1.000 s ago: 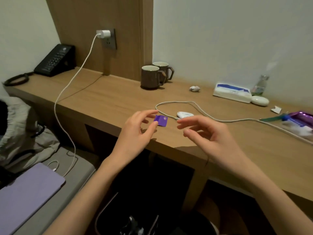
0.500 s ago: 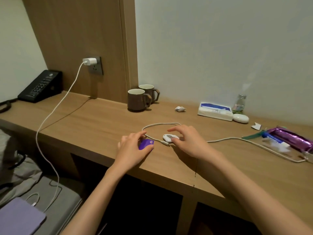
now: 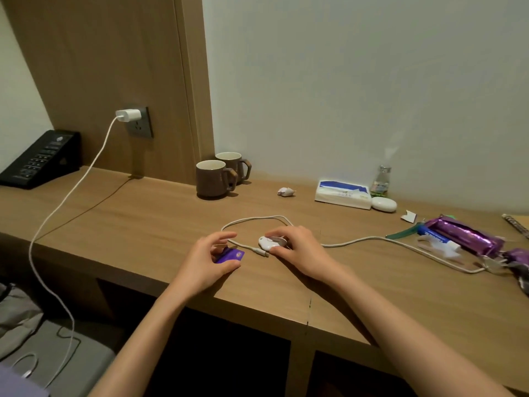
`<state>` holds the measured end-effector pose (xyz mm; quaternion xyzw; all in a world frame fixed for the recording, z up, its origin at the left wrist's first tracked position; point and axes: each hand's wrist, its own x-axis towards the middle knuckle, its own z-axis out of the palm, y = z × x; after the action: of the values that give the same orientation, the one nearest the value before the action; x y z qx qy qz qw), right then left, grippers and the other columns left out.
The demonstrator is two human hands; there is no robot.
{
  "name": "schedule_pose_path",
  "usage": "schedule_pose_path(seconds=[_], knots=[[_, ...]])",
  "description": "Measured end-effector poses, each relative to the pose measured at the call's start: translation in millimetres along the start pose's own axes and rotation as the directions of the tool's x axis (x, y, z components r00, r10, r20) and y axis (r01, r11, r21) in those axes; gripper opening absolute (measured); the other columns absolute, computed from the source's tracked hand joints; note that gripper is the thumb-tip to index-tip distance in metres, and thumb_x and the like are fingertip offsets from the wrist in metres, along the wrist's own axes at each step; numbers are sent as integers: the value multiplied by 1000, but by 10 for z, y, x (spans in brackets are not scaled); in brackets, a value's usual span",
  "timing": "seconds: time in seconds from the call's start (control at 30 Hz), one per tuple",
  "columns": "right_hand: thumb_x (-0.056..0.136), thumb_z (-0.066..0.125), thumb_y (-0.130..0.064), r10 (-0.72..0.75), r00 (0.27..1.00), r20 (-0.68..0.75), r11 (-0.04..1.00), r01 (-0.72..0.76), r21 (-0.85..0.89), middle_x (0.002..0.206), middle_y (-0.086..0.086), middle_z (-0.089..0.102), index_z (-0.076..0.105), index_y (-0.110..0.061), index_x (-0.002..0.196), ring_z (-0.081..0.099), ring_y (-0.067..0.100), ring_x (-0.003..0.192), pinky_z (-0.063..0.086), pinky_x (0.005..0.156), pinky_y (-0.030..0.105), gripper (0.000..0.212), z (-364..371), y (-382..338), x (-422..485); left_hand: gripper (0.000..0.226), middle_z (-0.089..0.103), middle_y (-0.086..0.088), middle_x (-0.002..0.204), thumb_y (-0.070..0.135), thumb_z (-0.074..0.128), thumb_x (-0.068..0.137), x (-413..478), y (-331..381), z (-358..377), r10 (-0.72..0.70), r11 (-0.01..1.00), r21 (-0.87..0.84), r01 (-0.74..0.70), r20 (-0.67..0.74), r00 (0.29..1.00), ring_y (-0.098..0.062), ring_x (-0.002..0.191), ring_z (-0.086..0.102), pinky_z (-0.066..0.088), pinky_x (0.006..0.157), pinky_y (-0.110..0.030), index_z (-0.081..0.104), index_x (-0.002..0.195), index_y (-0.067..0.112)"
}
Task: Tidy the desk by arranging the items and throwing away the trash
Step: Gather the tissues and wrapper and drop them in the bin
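My left hand (image 3: 206, 260) rests on the wooden desk (image 3: 143, 224) near its front edge, thumb and fingers pinching a small purple card (image 3: 232, 255). Just to its right, my right hand (image 3: 297, 249) grips a small white oval device (image 3: 269, 242) between fingertips and thumb. A white cable (image 3: 372, 240) loops behind both hands and runs right across the desk; its free plug end lies between the card and the device. A crumpled paper scrap (image 3: 285, 191) lies further back, and a torn white scrap (image 3: 409, 216) sits at the right.
Two brown mugs (image 3: 213, 181) stand by the wall. A tissue pack (image 3: 342, 194), small bottle (image 3: 381, 181) and white oval case (image 3: 384, 204) sit at the back right. Purple wrappers (image 3: 463, 234) and a blue tube (image 3: 435, 235) crowd the right. Black phone (image 3: 40, 159) far left; charger (image 3: 128, 114) plugged in.
Both hands came down from above the desk edge onto the desktop. The left hand kept the purple card; the right hand closed on the white device. The view tilted upward.
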<state>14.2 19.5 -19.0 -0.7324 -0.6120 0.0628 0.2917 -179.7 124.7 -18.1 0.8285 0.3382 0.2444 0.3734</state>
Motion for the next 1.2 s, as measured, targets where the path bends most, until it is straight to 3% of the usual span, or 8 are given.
schedule_pose_path(seconds=[0.17, 0.3, 0.43, 0.5, 0.67, 0.97, 1.2], knots=[[91, 60, -27, 9, 997, -76, 998, -4, 67, 126, -4, 60, 58, -25, 126, 50, 6, 106, 46, 89, 25, 35, -126, 19, -116, 61, 57, -3, 125, 18, 75, 76, 57, 13, -15, -61, 998, 13, 60, 88, 994, -15, 111, 52, 48, 92, -30, 50, 130, 26], [92, 59, -27, 47, 986, -163, 997, -36, 67, 124, -8, 59, 59, -27, 125, 49, 7, 107, 46, 91, 29, 33, -335, 136, -227, 56, 53, -7, 125, 17, 75, 76, 64, 42, 23, -37, 999, 19, 36, 66, 997, -16, 113, 51, 45, 91, -28, 53, 126, 26], [91, 61, -24, 161, 949, -271, 987, -155, 46, 122, -5, 61, 61, -23, 124, 53, 13, 109, 48, 94, 36, 33, -647, 454, -327, 47, 49, -6, 132, 16, 74, 76, 44, 38, 49, 27, 1000, -9, -26, 72, 997, -19, 120, 50, 45, 91, -27, 55, 114, 37], [91, 62, -22, 255, 914, -314, 966, -251, 54, 123, 1, 62, 60, -19, 125, 55, 15, 106, 49, 91, 33, 34, -775, 662, -363, 47, 52, -4, 131, 15, 74, 76, 45, 34, 48, 36, 999, -35, -33, 85, 996, -15, 118, 50, 45, 87, -24, 53, 110, 40], [88, 65, -24, 382, 845, -374, 918, -394, 47, 121, 9, 65, 61, -14, 124, 59, 20, 108, 46, 84, 29, 37, -902, 1090, -426, 51, 57, -2, 125, 18, 74, 76, 70, 15, 86, 31, 999, -25, -29, 94, 995, -13, 111, 51, 45, 78, -18, 52, 120, 34], [90, 60, -40, 444, 798, -408, 868, -496, -25, 115, 0, 70, 66, -25, 119, 58, 25, 109, 50, 90, 47, 34, -791, 1334, -364, 50, 49, -1, 126, 17, 74, 77, 24, 13, 102, 85, 996, -11, -84, 70, 994, -10, 114, 48, 43, 92, -24, 52, 117, 36], [89, 61, -30, 377, 826, -418, 903, -429, -34, 126, 7, 63, 61, -17, 127, 48, 29, 124, 44, 100, 49, 40, -848, 1211, -357, 54, 47, 1, 122, 19, 76, 74, -9, 1, 98, 124, 992, -38, -121, 84, 989, -12, 111, 52, 44, 83, -15, 48, 109, 50]])
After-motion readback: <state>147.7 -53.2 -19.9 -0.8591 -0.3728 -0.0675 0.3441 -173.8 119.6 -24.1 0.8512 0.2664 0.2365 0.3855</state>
